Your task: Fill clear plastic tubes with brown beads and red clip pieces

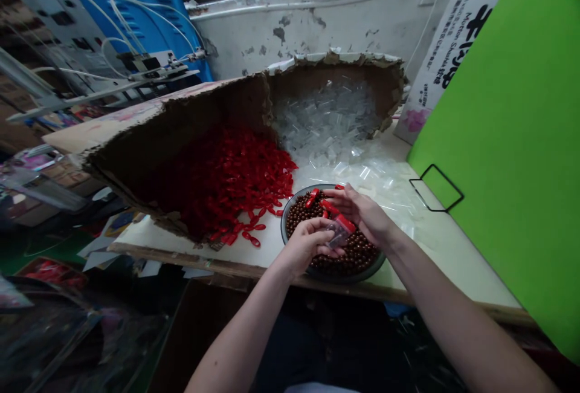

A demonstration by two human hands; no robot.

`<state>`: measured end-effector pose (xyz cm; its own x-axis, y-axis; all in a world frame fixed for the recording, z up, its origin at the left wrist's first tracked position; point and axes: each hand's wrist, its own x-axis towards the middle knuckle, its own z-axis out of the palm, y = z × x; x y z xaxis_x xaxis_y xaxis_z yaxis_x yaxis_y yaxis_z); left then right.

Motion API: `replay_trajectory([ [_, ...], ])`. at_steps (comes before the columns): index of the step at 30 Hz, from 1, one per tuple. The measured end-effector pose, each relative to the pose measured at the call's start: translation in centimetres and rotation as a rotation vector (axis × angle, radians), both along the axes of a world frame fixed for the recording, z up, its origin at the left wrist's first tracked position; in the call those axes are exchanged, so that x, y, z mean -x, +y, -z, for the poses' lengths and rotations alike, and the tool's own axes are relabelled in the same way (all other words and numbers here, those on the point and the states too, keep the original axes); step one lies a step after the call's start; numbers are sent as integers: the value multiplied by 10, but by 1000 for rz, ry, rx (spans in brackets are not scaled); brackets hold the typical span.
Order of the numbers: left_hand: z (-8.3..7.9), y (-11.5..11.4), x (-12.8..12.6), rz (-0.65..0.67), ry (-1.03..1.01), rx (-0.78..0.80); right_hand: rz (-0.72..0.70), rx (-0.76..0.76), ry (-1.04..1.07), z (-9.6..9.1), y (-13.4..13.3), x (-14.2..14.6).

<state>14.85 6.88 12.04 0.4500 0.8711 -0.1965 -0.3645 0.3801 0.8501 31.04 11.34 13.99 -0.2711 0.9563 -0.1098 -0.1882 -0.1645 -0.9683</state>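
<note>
My left hand (310, 242) pinches a small clear plastic box (336, 234) over a bowl of beads, with dark beads faintly visible through its wall. On the box's right end sits a red cap (346, 224). Close on the right, my right hand (362, 208) curves its fingers around the red cap end, and its palm partly hides the contact. The grey bowl (283, 230) is filled with shiny brown beads (357, 255). A loose red piece (312, 198) lies on the beads, with another at the bowl's far rim.
A torn cardboard box (122, 139) lies on its side, spilling red pieces (240, 169) onto the white table (471, 260). Behind them is a heap of clear plastic boxes (330, 115). A green panel (507, 139) with a black wire loop borders the right. Machinery stands at left.
</note>
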Motion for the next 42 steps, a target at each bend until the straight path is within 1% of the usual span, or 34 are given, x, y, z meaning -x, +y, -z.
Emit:
replay_trajectory([
  [2, 2, -2, -1, 23, -15, 39, -100, 47, 40, -5, 5, 1],
  [3, 4, -3, -2, 18, -23, 56, -103, 43, 57, -6, 6, 1],
  [4, 6, -4, -3, 4, -30, 68, -65, 21, 71, -6, 5, 2],
  [8, 11, -3, -3, -70, -25, 87, 222, -137, 61, 2, -4, -2],
  [9, 11, -3, -4, -80, -16, 88, 259, -170, 29, 5, -6, -2],
  [10, 11, -2, -5, -84, -5, 84, 266, -193, -13, 8, -7, -3],
  [13, 9, -3, -11, -82, 51, 42, 220, -236, -147, 13, -7, 0],
  [16, 5, -4, -21, -121, 118, -23, 165, -259, -208, 14, -6, 5],
  [18, 3, -5, -28, -186, 163, -66, 91, -235, -183, 14, -7, 9],
  [21, 1, -7, -35, -305, 260, -124, -6, -172, -40, 18, -15, 15],
  [24, 1, -11, -37, -385, 358, -205, -25, -145, 75, 23, -28, 20],
  [28, 5, -20, -36, -456, 428, -340, -44, -148, 41, 26, -42, 23],
  [30, 6, -23, -36, -473, 430, -373, -31, -146, 18, 26, -44, 24],
  [32, 6, -22, -35, -479, 429, -375, -4, -148, 1, 26, -43, 26],
  [35, 1, -15, -32, -434, 423, -363, 34, -143, -2, 22, -39, 28],
  [38, -6, -7, -27, -388, 422, -375, 87, -128, 55, 15, -35, 26],
  [40, -10, -3, -21, -414, 451, -392, 146, -132, 68, 12, -37, 23],
  [42, -10, -2, -16, -468, 500, -399, 171, -137, 12, 11, -40, 19],
])
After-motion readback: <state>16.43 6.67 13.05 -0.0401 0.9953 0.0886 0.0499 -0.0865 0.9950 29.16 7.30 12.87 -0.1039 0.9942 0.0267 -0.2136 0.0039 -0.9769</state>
